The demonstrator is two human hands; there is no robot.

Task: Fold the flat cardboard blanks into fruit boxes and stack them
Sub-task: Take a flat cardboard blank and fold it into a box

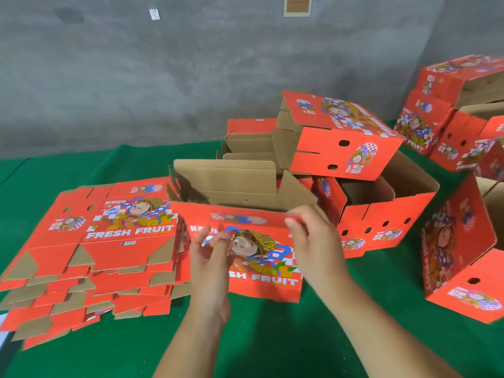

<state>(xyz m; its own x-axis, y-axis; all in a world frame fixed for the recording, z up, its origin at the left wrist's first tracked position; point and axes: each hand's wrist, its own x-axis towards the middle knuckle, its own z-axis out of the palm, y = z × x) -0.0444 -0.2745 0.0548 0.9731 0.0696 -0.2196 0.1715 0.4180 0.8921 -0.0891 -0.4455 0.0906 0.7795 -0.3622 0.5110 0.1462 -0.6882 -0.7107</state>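
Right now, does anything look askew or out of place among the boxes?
Yes: one folded box sits tilted across an open box, not squarely stacked. The flat blanks at left are fanned unevenly.

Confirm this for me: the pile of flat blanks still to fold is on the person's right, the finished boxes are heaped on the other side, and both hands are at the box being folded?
Not quite. The head view shows the pile of flat blanks on the person's left and the finished boxes heaped on the right. Both the left hand and right hand are at the box being folded.

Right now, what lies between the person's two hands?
In the head view, the half-folded red cardboard fruit box spans the gap: the right hand pinches its top edge, the left hand hovers before its printed front.
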